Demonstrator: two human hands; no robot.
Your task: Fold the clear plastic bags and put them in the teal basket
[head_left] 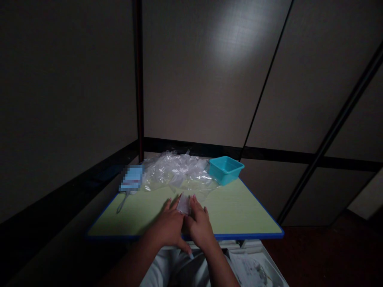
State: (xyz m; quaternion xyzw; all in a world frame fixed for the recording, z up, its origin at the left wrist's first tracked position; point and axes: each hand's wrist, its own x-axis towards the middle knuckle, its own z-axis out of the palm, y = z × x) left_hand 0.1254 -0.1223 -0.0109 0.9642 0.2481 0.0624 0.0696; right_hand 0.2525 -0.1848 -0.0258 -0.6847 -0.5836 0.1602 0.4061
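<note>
Looks like the left hand (170, 227) and right hand (200, 225) are pressing a small clear packet (184, 204) onto the green surface (239, 211), probably to flatten it. Fingers are loosely spread; can't tell if any actually pinch it.

No readable text, label, brand, number or sign shows on anything in the head view

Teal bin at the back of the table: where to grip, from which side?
I'd pinch the right-hand rim of the teal bin, coming from above right. Its open top and outward lip offer purchase; clear plastic crowds its left.
</note>
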